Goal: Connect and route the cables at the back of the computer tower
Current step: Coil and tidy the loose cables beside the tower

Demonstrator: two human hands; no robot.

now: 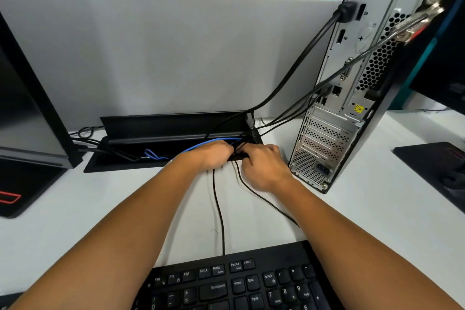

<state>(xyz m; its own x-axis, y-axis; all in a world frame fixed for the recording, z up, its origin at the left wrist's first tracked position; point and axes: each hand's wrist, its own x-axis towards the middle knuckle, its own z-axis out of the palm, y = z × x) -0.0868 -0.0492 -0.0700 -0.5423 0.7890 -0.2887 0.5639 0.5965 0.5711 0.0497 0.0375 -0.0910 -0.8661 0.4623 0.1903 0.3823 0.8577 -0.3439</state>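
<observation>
The computer tower (352,83) stands at the right with its rear panel facing me. A thick black cable (297,65) is plugged in near its top, and thinner black cables (289,113) run from its lower ports down to the open cable tray (156,133) in the desk. My left hand (211,153) and my right hand (264,166) are side by side at the tray's right front edge, fingers curled around the bundled black cables there. A blue cable (214,142) runs under my left hand into the tray. Two thin black cables (219,209) trail toward the keyboard.
A black keyboard (239,284) lies at the near edge. A monitor (27,108) stands at the left, and a dark pad (437,171) lies at the right. A grey partition (163,50) closes off the back of the white desk (100,204).
</observation>
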